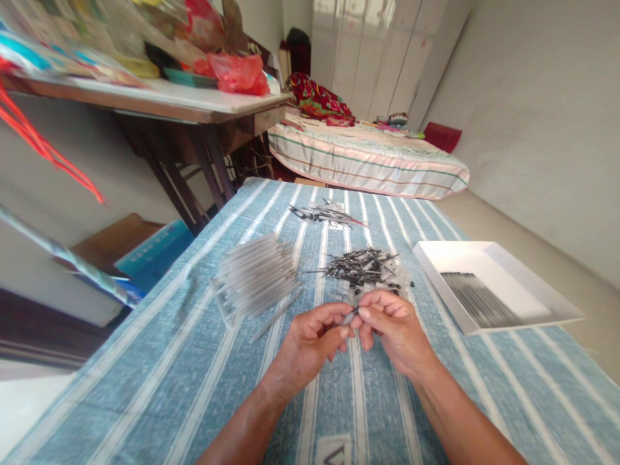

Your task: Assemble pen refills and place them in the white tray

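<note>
Pinching a slim piece (351, 316) with left hand (310, 332) and right hand (394, 326) fingertips closed, I judge it light, stiff, best held by its ends.

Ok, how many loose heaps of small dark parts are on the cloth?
2: the near heap, just beyond the left hand and right hand, and the far heap behind it. The hands could hide more.

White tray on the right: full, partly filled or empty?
Partly filled: slim, pen-like rods lie side by side in the white tray, with much of its floor showing.
</note>
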Action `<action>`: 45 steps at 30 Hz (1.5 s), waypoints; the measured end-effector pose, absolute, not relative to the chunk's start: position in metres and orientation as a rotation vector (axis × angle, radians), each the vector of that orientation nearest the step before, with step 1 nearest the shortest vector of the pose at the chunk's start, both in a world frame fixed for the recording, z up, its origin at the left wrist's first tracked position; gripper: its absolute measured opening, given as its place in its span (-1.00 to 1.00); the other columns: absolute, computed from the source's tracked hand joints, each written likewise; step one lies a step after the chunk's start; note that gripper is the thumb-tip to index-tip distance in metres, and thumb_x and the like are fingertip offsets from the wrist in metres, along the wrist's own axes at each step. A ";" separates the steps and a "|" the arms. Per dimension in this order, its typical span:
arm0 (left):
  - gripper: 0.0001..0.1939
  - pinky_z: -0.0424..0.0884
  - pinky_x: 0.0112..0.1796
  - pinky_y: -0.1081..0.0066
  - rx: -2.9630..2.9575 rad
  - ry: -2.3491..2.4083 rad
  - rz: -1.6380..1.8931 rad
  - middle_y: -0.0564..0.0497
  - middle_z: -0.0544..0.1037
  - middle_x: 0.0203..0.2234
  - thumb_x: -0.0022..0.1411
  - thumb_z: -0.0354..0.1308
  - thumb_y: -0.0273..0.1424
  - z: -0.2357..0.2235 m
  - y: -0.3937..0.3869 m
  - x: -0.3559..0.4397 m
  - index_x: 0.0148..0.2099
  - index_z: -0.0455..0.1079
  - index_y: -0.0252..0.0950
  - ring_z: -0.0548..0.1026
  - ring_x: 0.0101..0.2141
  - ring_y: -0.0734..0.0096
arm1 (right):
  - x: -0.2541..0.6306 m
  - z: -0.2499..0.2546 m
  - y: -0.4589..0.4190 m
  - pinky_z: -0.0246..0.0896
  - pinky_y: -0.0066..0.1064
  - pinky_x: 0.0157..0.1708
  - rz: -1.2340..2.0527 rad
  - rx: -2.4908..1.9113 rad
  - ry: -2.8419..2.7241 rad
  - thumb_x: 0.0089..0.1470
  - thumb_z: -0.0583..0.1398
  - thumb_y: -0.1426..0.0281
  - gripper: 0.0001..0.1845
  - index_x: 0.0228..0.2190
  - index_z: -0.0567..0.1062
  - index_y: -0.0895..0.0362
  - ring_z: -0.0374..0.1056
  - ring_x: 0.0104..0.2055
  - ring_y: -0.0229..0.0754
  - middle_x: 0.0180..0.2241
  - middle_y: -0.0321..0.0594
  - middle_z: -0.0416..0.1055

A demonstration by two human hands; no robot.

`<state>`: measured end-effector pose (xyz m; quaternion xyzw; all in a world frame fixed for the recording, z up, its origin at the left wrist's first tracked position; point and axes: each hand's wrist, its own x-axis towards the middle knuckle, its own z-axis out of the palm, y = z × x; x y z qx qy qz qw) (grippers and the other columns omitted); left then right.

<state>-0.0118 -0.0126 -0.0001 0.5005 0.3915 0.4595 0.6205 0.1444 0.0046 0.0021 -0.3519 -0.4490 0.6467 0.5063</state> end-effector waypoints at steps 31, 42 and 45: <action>-0.89 0.24 -0.50 0.50 1.330 0.989 0.857 0.08 0.46 -0.57 0.03 0.13 -0.48 -0.005 -0.012 -0.012 -0.33 0.45 -0.33 0.31 -0.57 0.54 | 0.171 0.006 0.012 0.10 -0.57 -0.68 1.280 -1.177 -1.964 0.08 0.11 0.27 -0.69 -0.60 0.40 0.18 0.24 -0.70 -0.39 -0.67 -0.36 0.33; -0.91 0.25 -0.49 0.49 1.347 0.986 0.847 0.09 0.44 -0.57 0.04 0.12 -0.48 -0.003 -0.012 -0.010 -0.35 0.42 -0.33 0.31 -0.56 0.53 | 0.169 -0.001 0.009 0.06 -0.57 -0.69 1.269 -1.188 -1.843 0.06 0.12 0.17 -0.62 -0.63 0.35 0.16 0.22 -0.70 -0.39 -0.69 -0.37 0.30; -0.90 0.25 -0.49 0.50 1.315 0.983 0.868 0.09 0.46 -0.57 0.03 0.13 -0.47 -0.003 -0.012 -0.010 -0.34 0.44 -0.32 0.31 -0.57 0.54 | 0.168 -0.002 0.008 -0.01 -0.57 -0.75 1.217 -1.260 -1.835 0.09 0.06 0.11 -0.53 -0.68 0.34 0.16 0.15 -0.76 -0.41 -0.74 -0.37 0.26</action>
